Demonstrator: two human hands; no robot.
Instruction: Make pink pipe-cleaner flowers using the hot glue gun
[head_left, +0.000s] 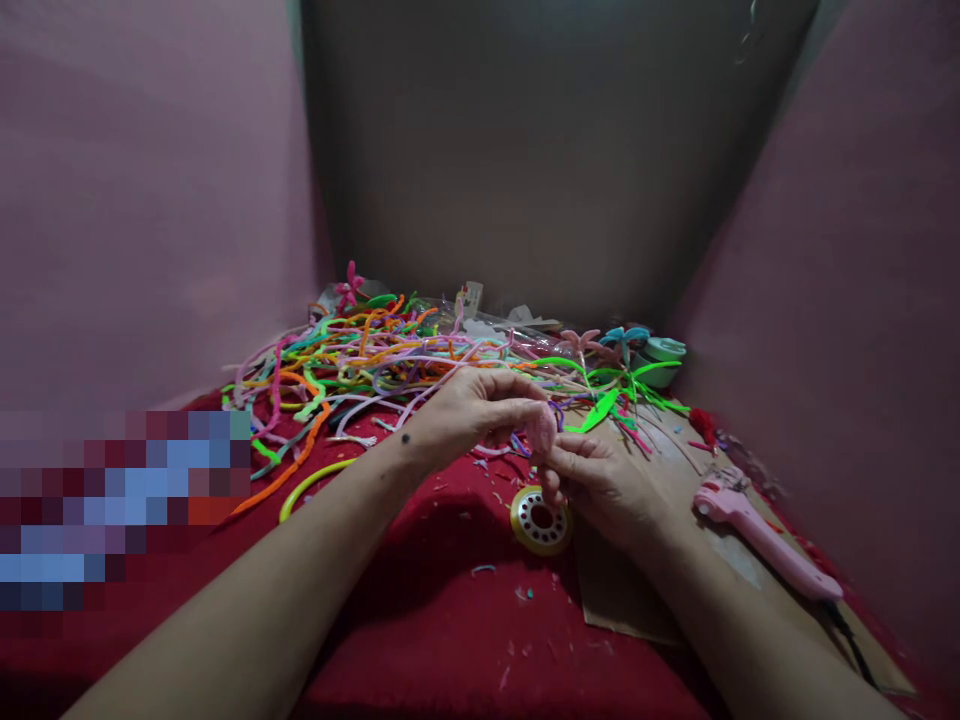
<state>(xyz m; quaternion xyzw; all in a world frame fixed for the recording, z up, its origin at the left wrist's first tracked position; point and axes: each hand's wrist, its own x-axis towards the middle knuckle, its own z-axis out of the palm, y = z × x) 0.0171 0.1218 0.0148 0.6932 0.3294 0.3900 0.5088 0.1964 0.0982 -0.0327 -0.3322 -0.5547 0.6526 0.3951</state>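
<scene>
A small fuzzy pink loop of pipe cleaner (541, 430) is held up between my two hands, above the red cloth. My left hand (487, 405) pinches its upper left side between thumb and fingers. From the lower right, my right hand (596, 475) grips the bottom of the same piece with thumb and forefinger. Just under my right fingers lies a yellow tape roll (540, 520) with a white, holed core. Behind my hands spreads a tangled heap of coloured pipe cleaners (375, 360). A bright green leaf shape (600, 412) sits just beyond my right hand.
A pink glue gun (772, 540) with a black cord rests on a cardboard sheet (622, 600) at right. Finished pipe-cleaner flowers (626, 338) and a pale green tape dispenser (660, 360) stand at the back right. Fuzz scraps dot the red cloth (450, 650). Pink walls (150, 200) flank both sides.
</scene>
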